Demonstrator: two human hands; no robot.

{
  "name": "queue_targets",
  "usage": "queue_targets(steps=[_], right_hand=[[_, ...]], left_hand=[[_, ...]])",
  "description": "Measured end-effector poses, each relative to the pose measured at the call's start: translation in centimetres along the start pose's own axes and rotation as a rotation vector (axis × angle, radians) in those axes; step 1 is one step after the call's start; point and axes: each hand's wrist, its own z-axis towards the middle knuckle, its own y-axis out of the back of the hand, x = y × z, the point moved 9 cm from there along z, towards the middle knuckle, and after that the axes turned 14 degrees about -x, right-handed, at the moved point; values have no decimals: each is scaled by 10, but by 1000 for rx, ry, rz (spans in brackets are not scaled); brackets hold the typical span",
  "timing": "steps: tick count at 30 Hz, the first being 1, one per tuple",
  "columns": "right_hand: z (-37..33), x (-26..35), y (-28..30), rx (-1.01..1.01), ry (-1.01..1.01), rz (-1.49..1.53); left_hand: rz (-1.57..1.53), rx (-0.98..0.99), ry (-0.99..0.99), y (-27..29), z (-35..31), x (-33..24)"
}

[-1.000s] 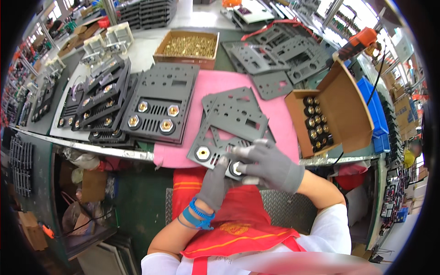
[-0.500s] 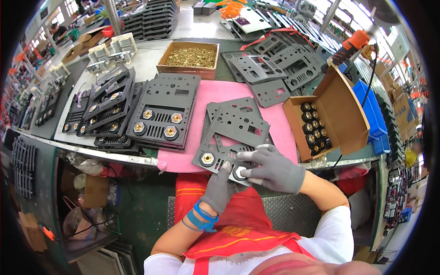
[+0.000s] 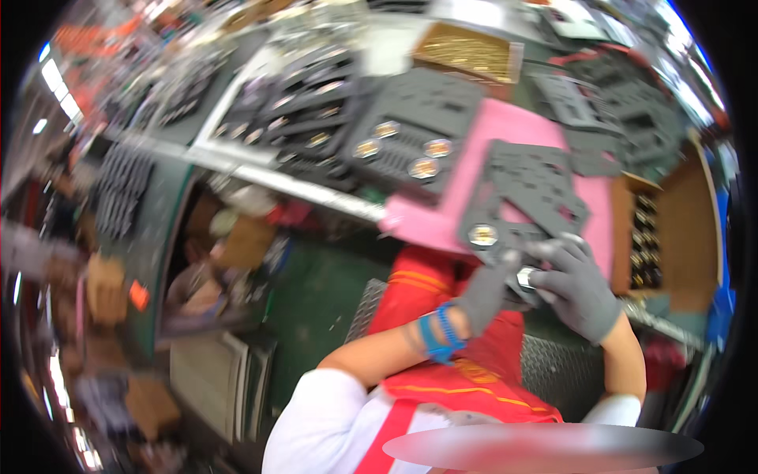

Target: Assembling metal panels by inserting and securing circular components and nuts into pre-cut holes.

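A grey perforated metal plate (image 3: 474, 212) lies on the pink sheet and reaches over the table's near edge, with a second grey plate (image 3: 537, 186) slanted on top. A round black fitting with a shiny hex nut (image 3: 483, 235) sits in its near left corner. My left hand (image 3: 483, 299), gloved in grey, grips the plate's near edge, thumb on top. Another hex nut (image 3: 524, 276) sits in the near right corner. The gloved fingers of my right hand (image 3: 583, 288) are closed around that nut; motion blurs the fingertips.
Left of the pink sheet (image 3: 430, 217) stand stacked plates (image 3: 418, 99) with fittings in them. Behind is a box (image 3: 505, 67) of small brass parts. An open cardboard box (image 3: 691, 229) holding several black fittings stands at right, below loose grey plates (image 3: 643, 118).
The whole view has swung left and blurred, so table and hands appear farther right and tilted. Both hands stay at the same plate, the right fingers still at the near right nut.
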Motion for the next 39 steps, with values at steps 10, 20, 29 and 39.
queue_targets(steps=[10, 20, 29, 39], right_hand=[[-15, -16, -3, 43, -147, -116], [4, -2, 13, -85, -259, 160], [33, 9, 14, -217, -160, 110], [133, -8, -32, -151, -41, -48]], left_hand=[[10, -106, -41, 1, -2, -3], [92, 66, -30, -4, 4, 1], [450, 42, -775, -28, -33, -107], [353, -55, -539, 4, -44, -188]])
